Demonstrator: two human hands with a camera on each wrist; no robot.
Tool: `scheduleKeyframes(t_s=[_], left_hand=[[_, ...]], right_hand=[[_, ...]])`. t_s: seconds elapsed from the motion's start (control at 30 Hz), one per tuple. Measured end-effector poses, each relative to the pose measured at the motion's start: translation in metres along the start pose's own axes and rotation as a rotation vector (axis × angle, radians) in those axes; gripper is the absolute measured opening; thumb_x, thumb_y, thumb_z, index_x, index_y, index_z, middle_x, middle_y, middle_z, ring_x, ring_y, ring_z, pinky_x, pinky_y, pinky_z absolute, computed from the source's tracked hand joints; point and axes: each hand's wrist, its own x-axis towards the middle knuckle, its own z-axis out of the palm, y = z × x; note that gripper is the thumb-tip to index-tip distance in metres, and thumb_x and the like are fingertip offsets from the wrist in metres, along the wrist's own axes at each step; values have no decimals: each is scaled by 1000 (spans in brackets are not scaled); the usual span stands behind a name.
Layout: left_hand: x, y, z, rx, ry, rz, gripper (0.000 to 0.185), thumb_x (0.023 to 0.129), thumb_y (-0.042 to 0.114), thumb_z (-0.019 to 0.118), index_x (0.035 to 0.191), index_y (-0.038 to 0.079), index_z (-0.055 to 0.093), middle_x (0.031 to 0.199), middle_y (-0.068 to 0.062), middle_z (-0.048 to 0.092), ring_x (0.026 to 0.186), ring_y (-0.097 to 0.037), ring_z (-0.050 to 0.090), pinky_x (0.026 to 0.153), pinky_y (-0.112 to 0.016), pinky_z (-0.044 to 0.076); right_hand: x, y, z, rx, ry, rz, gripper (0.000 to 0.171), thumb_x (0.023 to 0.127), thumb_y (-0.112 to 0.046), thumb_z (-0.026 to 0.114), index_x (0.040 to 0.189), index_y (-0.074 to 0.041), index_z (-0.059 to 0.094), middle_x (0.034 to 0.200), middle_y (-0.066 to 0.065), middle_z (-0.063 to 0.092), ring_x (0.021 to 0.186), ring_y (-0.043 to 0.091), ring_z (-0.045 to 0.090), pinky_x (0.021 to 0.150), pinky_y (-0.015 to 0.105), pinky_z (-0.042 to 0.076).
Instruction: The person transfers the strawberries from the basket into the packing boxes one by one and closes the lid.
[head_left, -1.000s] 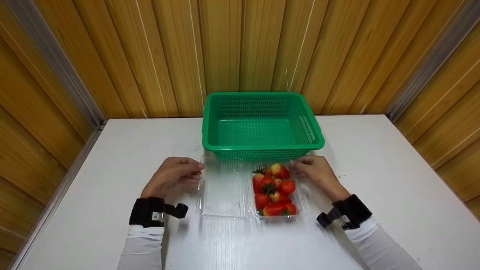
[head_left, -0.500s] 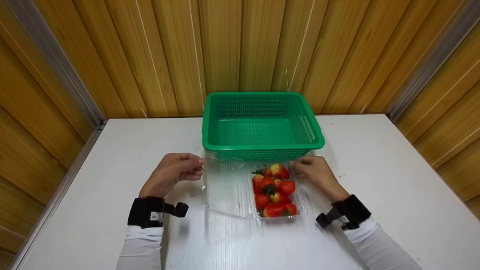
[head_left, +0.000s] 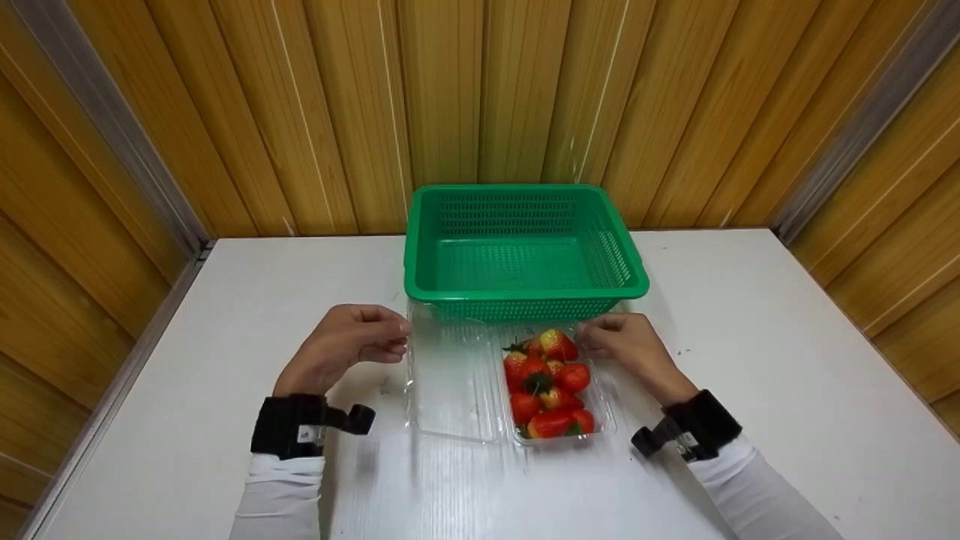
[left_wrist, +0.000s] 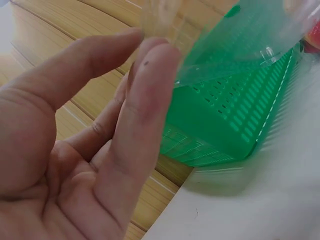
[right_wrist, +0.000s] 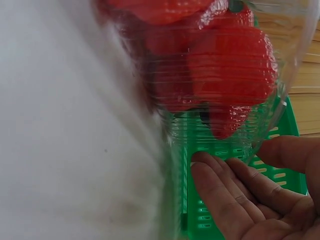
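A clear plastic clamshell lies opened out on the white table, with strawberries (head_left: pixel 551 382) filling its right half. My left hand (head_left: pixel 343 341) pinches the far left corner of the lid (head_left: pixel 454 390) between thumb and fingertips; the lid's left side is raised at a slight tilt. In the left wrist view the clear lid (left_wrist: pixel 235 55) extends from the fingertips across the basket. My right hand (head_left: pixel 622 337) holds the far right corner of the filled half. The right wrist view shows the thumb at the clear rim and the other fingers (right_wrist: pixel 225 195) under it, close below the strawberries (right_wrist: pixel 230 65).
Right behind the clamshell stands a green plastic basket (head_left: pixel 525 295) with slotted sides and nothing in it. Wood-patterned panels (head_left: pixel 517 90) close off the back and both sides of the white table (head_left: pixel 187 465).
My left hand has moved slightly away from me, and the lid's left edge has risen and swung inward. The right hand and the filled half have hardly moved.
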Motion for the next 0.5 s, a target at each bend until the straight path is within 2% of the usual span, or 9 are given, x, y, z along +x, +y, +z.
scheduleKeyframes(t_s=[0.13,0.3,0.5], left_hand=[[-3,5,5,-2,6,45,26,97,15,80,113,-5,76,108,-24,74,91,-30,75,89,-41,64],[-5,12,13,-11,-19,127,23,97,15,80,110,-4,77,108,-24,74,94,-34,76,93,-45,63],[0,15,32,-30,20,159,28,96,23,82,108,-1,76,106,-20,74,97,-34,75,92,-45,63]], right_hand=[[1,-1,1,0,-3,3,27,102,-12,70,113,12,73,103,17,77,90,19,74,80,28,64],[1,0,1,7,-9,3,27,102,-13,71,112,12,74,100,16,77,86,17,74,78,27,64],[0,-1,1,2,-8,3,28,103,-13,70,113,13,73,101,16,77,87,18,75,78,27,64]])
